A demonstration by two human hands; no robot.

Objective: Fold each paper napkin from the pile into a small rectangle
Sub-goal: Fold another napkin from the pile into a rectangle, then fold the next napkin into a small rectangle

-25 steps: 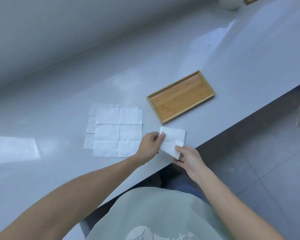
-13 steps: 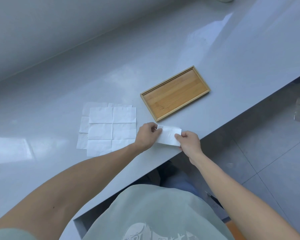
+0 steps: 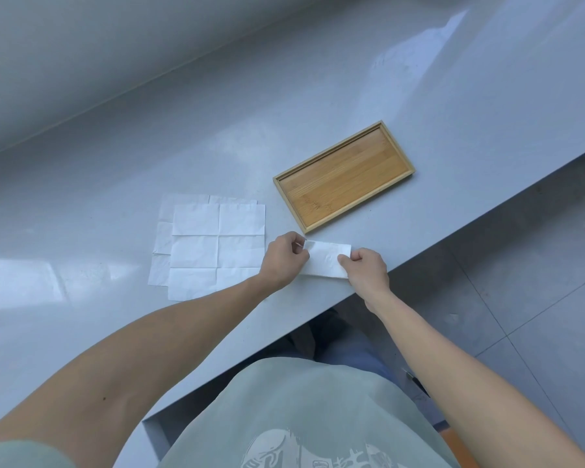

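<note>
— Grey counter (image 3: 318, 96) is being lit from above, and a bamboo tray (image 3: 343, 177) is lying on it. Where is the work being done?

— At the near edge, just at six o'clock of the tray. A folded napkin (image 3: 325, 261) is being held flat against the counter. Its left end is being pinched by the curled fingers of the left hand (image 3: 282, 261); its right end is being gripped by the thumb and fingers of the right hand (image 3: 365, 271).

— And the pile?

— The pile of napkins (image 3: 213, 248) is lying unfolded at nine o'clock of the hands, just beside the left one, its sheets slightly offset.

— How should this fold be finished well?

— Judging from the shape, a narrow rectangle is already being formed. Edges should be lined up before any crease is pressed, and the crease should be run outward from the middle, so thin paper is not being wrinkled or torn. Care is being called for near the counter's edge, where the napkin could slip off.
</note>
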